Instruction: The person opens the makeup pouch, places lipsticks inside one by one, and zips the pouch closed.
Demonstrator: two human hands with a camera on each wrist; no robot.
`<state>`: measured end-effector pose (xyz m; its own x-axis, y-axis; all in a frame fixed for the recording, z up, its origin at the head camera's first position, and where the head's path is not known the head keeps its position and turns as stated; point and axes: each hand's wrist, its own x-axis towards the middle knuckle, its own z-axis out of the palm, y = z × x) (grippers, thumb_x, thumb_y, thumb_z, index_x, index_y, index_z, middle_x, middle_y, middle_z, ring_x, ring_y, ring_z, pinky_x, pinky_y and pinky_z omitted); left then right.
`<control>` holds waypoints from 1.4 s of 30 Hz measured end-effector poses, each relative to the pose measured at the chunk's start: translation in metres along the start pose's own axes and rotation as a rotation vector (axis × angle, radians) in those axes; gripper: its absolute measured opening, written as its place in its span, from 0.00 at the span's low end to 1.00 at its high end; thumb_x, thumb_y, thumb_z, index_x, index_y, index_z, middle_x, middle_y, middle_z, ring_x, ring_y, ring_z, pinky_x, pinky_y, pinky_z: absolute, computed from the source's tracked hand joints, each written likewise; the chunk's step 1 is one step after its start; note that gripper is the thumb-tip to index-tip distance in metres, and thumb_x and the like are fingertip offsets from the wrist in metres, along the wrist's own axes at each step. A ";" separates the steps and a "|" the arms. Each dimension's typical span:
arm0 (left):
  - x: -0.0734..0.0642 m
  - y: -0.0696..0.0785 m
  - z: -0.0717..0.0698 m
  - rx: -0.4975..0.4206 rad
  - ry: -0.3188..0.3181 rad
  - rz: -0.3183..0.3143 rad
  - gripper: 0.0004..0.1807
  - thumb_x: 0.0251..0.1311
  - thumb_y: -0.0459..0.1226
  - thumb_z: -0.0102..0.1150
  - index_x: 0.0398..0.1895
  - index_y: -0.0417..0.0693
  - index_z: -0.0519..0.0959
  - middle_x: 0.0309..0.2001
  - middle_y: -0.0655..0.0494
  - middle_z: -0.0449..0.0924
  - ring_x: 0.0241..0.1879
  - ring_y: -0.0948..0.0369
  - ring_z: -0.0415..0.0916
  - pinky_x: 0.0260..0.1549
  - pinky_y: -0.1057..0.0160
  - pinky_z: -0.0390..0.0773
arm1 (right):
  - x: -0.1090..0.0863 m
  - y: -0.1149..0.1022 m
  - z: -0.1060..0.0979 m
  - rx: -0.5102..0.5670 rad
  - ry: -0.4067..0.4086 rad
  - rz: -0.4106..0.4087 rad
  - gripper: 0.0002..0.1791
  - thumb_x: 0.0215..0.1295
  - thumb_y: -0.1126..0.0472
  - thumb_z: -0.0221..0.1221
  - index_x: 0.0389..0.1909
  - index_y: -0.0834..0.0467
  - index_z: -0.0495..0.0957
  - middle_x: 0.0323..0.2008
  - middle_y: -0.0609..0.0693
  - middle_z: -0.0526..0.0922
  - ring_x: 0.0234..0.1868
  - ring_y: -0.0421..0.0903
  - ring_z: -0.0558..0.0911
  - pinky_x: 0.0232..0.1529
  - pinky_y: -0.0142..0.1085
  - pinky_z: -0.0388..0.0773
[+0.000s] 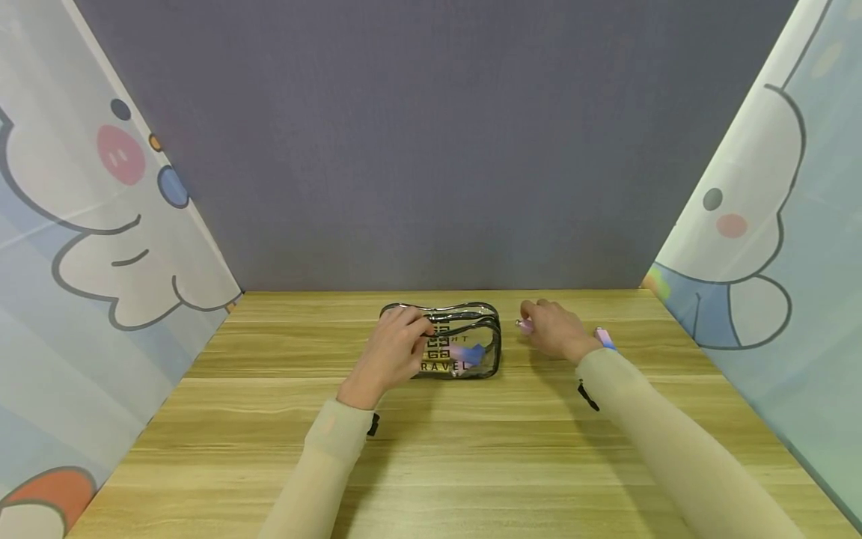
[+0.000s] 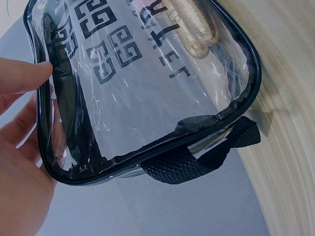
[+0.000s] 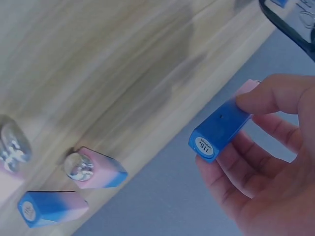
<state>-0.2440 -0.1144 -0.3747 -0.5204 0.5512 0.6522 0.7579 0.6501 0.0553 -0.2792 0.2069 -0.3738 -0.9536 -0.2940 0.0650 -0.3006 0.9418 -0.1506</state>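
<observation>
A clear zip toiletry bag (image 1: 497,352) with black piping and printed lettering stands on the table. My left hand (image 1: 393,348) pinches its upper edge, thumb on the near side and fingers behind, as the left wrist view shows. Inside lie gold tubes (image 2: 194,29) and a pink-and-blue tube (image 1: 471,354). To the right of the bag, my right hand (image 1: 555,331) holds a pink-to-blue lipstick tube (image 3: 221,127) between thumb and fingers. A round label marked 115 faces the right wrist camera on its blue end.
Several more pink-and-blue lipstick tubes lie on the table by my right hand, one with a silvery ball end (image 3: 96,169) and one showing its round label (image 3: 51,207). A black strap (image 2: 177,164) hangs at the bag's end. A grey panel (image 1: 438,150) rises behind the table.
</observation>
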 end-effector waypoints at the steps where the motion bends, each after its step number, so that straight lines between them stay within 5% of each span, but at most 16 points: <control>1: 0.000 0.000 0.000 -0.002 0.002 0.003 0.12 0.53 0.22 0.64 0.35 0.46 0.85 0.40 0.52 0.82 0.43 0.53 0.79 0.52 0.52 0.77 | 0.000 -0.001 -0.001 0.001 0.001 -0.005 0.16 0.65 0.68 0.62 0.53 0.60 0.76 0.44 0.58 0.79 0.42 0.55 0.80 0.39 0.52 0.81; 13: 0.000 0.000 0.000 0.001 -0.005 0.000 0.12 0.53 0.22 0.64 0.36 0.46 0.85 0.40 0.52 0.82 0.44 0.53 0.79 0.54 0.52 0.76 | -0.005 -0.012 -0.018 0.006 -0.004 -0.069 0.18 0.61 0.68 0.64 0.52 0.58 0.77 0.41 0.56 0.80 0.40 0.54 0.81 0.36 0.50 0.79; 24: 0.000 -0.001 0.000 -0.004 -0.002 -0.004 0.11 0.54 0.23 0.64 0.35 0.45 0.85 0.40 0.53 0.82 0.43 0.53 0.78 0.52 0.52 0.76 | -0.008 -0.023 -0.033 0.016 0.078 -0.113 0.19 0.57 0.70 0.64 0.51 0.59 0.78 0.43 0.58 0.81 0.38 0.53 0.80 0.37 0.49 0.79; 42: -0.001 -0.002 0.001 -0.007 0.011 0.008 0.10 0.54 0.23 0.65 0.35 0.45 0.85 0.39 0.52 0.81 0.42 0.53 0.78 0.50 0.51 0.77 | -0.005 -0.034 -0.048 0.110 0.070 -0.099 0.21 0.60 0.69 0.64 0.56 0.60 0.77 0.44 0.57 0.80 0.43 0.55 0.80 0.42 0.51 0.81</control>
<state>-0.2456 -0.1157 -0.3758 -0.5098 0.5503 0.6612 0.7646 0.6422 0.0550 -0.2629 0.1840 -0.3220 -0.9169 -0.3686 0.1532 -0.3967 0.8841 -0.2469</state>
